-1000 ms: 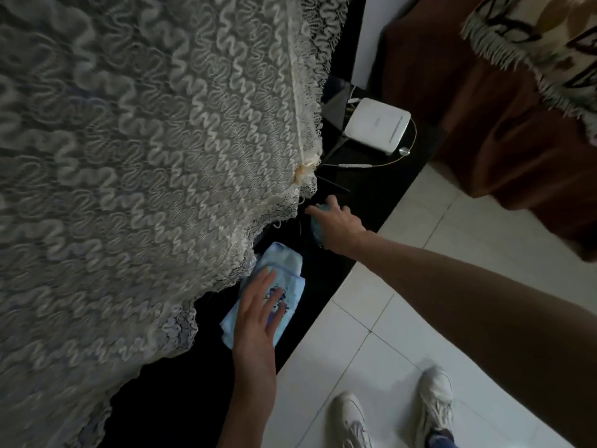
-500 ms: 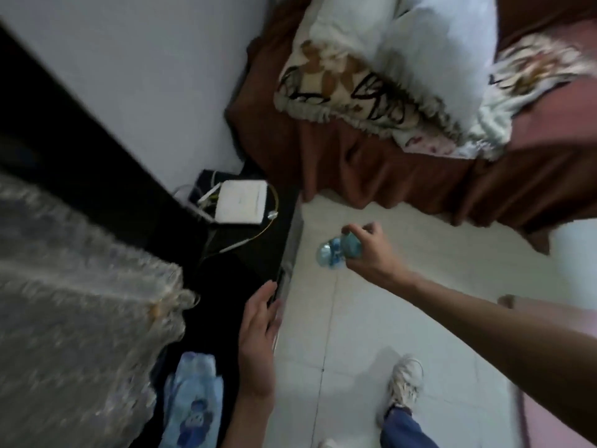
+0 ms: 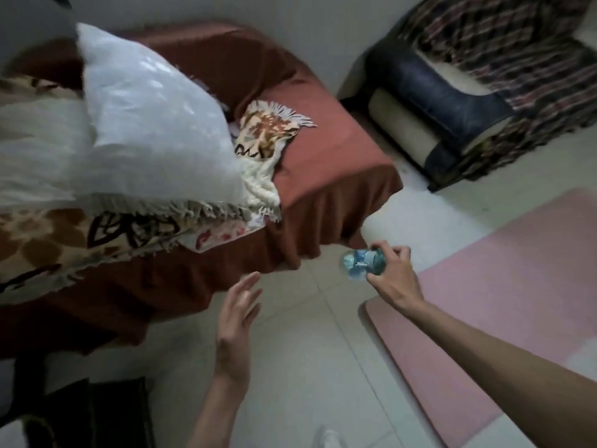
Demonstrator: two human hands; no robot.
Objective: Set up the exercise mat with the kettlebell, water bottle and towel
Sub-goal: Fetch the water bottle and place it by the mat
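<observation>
My right hand grips a clear blue-tinted water bottle by its body, with the bottle pointing left, above the white tile floor just off the near corner of the mat. The pink exercise mat lies flat on the floor at the right. My left hand hovers over the tiles with its fingers spread and nothing in it. No kettlebell and no towel are in view.
A bed with a rust-brown cover, a white pillow and patterned blankets fills the left. A dark blue and cream armchair with a plaid throw stands at the back right. Dark furniture sits at the bottom left.
The view has swung right from the dark table to the bed and mat. My right hand carried the bottle toward the mat. My left hand left the blue towel on the table.
</observation>
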